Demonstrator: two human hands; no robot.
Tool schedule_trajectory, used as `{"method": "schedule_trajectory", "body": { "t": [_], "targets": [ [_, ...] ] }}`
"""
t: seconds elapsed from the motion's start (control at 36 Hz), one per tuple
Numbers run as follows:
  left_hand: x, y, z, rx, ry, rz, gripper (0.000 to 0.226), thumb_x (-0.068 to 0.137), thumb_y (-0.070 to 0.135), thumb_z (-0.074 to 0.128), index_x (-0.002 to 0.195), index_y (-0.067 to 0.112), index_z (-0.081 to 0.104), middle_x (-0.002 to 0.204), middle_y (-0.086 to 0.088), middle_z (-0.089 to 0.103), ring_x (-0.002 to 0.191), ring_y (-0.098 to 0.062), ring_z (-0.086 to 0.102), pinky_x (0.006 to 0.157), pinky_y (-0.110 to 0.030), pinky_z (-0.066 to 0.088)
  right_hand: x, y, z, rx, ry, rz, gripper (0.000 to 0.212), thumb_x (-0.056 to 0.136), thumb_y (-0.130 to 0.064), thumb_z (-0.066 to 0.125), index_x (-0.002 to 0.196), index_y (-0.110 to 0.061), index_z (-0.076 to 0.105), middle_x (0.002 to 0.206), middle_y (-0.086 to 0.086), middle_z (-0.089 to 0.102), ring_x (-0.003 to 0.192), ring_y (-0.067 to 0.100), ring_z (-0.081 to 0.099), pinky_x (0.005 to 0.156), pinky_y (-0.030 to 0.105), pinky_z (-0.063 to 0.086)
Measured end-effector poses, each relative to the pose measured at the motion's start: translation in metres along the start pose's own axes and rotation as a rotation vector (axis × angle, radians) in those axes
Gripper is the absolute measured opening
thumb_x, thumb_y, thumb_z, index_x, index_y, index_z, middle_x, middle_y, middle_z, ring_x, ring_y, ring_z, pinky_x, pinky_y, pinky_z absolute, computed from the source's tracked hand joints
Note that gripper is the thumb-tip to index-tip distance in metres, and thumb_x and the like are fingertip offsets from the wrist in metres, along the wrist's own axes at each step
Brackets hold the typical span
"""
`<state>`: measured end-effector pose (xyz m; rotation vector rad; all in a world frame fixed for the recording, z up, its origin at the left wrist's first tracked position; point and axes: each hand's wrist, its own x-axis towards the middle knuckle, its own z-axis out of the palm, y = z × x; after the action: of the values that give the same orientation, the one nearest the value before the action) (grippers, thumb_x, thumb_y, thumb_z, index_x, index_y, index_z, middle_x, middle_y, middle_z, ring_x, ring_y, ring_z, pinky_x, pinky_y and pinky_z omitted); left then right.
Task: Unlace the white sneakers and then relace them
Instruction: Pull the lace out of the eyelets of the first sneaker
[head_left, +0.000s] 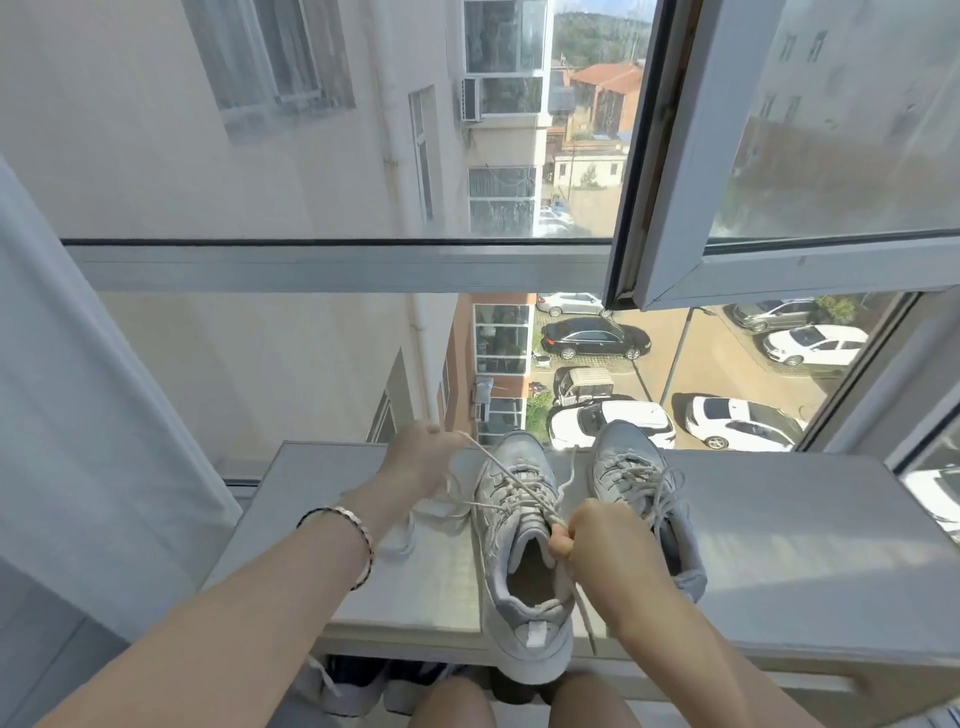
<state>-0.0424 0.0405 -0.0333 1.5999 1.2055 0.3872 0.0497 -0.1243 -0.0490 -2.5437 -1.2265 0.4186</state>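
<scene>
Two white-grey sneakers stand side by side on a windowsill (779, 540), toes toward the glass. The left sneaker (519, 540) has its heel over the sill's front edge and its lace (511, 480) half loosened. My left hand (423, 457) is raised to the left of its toe and pinches one lace end, drawn taut across the shoe. My right hand (605, 545) pinches the other lace strand at the tongue, near the top eyelets. The right sneaker (636, 478) is still laced and partly hidden behind my right hand.
A white curtain (78, 415) hangs at the left. An opened window sash (727, 156) juts inward above the right side of the sill. More shoes (358, 691) lie on the floor under the sill, by my knees. A small white object (402, 535) lies beside the left sneaker.
</scene>
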Motion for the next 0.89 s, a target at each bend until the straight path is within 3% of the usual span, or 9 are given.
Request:
{"method": "schedule_trajectory", "body": {
  "t": [0.08,0.17,0.39,0.44,0.53,0.64,0.69,0.75,0.89],
  "targets": [
    [-0.011,0.000,-0.001,0.543,0.055,0.329,0.043,0.088,0.033,0.057,0.056,0.018,0.032,0.056,0.004,0.036,0.057,-0.016,0.037,0.052,-0.026,0.025,-0.001,0.005,-0.002,0.016,0.008,0.014,0.046,0.091,-0.015,0.047,0.052,-0.014,0.023,0.051,0.001,0.023,0.045,0.013,0.019,0.042,0.023,0.016],
    [-0.008,0.002,-0.001,0.296,-0.050,0.312,0.055,0.089,0.034,0.060,0.047,0.016,0.029,0.047,0.004,0.024,0.043,-0.013,0.025,0.046,-0.024,0.022,-0.002,0.007,0.000,0.025,0.015,-0.001,0.049,0.093,-0.018,0.048,0.050,-0.013,0.026,0.050,0.001,0.024,0.044,0.012,0.021,0.041,0.022,0.018],
    [0.012,-0.011,-0.016,-0.606,0.185,-0.199,0.030,0.089,0.006,0.046,0.061,0.018,0.039,0.034,0.006,0.020,0.023,-0.009,0.015,0.033,-0.008,0.013,-0.003,0.005,0.003,0.111,-0.032,0.014,0.043,0.078,0.001,0.049,0.049,-0.015,0.021,0.049,0.000,0.021,0.049,0.014,0.014,0.045,0.025,0.013],
    [0.012,-0.012,-0.013,-0.283,0.198,-0.072,0.024,0.089,0.011,0.050,0.066,0.015,0.047,0.045,0.001,0.032,0.030,-0.014,0.031,0.038,-0.016,0.023,-0.005,0.004,0.002,0.108,-0.042,0.003,0.043,0.080,0.001,0.048,0.050,-0.016,0.021,0.050,0.000,0.020,0.049,0.013,0.013,0.042,0.024,0.014],
    [-0.002,-0.010,-0.005,0.445,0.044,0.228,0.015,0.083,0.019,0.057,0.097,0.015,0.052,0.085,-0.002,0.051,0.081,-0.022,0.051,0.070,-0.029,0.039,-0.007,0.005,0.003,0.121,-0.041,-0.028,0.044,0.084,0.002,0.045,0.049,-0.016,0.024,0.049,-0.003,0.027,0.046,0.011,0.019,0.043,0.022,0.018],
    [-0.023,-0.004,0.012,0.951,-0.144,0.713,0.075,0.080,0.020,0.057,0.145,0.024,0.021,0.145,0.000,0.019,0.137,-0.019,0.012,0.114,-0.034,0.005,-0.009,0.008,0.008,0.065,0.025,-0.071,0.041,0.093,-0.021,0.046,0.054,-0.013,0.036,0.051,0.001,0.033,0.046,0.014,0.027,0.044,0.024,0.021],
    [-0.032,-0.003,0.020,0.896,-0.182,1.019,0.062,0.079,0.009,0.054,0.139,0.024,0.040,0.144,0.003,0.035,0.135,-0.017,0.025,0.116,-0.036,0.007,-0.010,0.009,0.010,0.055,0.069,-0.101,0.037,0.095,-0.029,0.045,0.065,-0.008,0.052,0.055,0.003,0.041,0.051,0.018,0.036,0.045,0.024,0.024],
    [-0.033,-0.004,0.030,0.816,-0.188,1.160,0.039,0.079,0.007,0.053,0.114,0.020,0.065,0.116,0.004,0.063,0.111,-0.017,0.056,0.106,-0.042,0.034,-0.009,0.009,0.011,0.055,0.070,-0.112,0.034,0.094,-0.031,0.046,0.080,-0.005,0.062,0.065,0.007,0.053,0.058,0.021,0.045,0.049,0.028,0.029],
    [-0.034,-0.001,0.043,0.966,-0.258,0.986,0.025,0.095,0.030,0.049,0.111,0.024,0.067,0.115,0.009,0.059,0.109,-0.009,0.051,0.091,-0.023,0.031,-0.009,0.012,0.013,0.046,0.087,-0.112,0.036,0.095,-0.032,0.043,0.075,-0.007,0.061,0.069,0.009,0.058,0.062,0.024,0.050,0.053,0.030,0.034]
  ]
}}
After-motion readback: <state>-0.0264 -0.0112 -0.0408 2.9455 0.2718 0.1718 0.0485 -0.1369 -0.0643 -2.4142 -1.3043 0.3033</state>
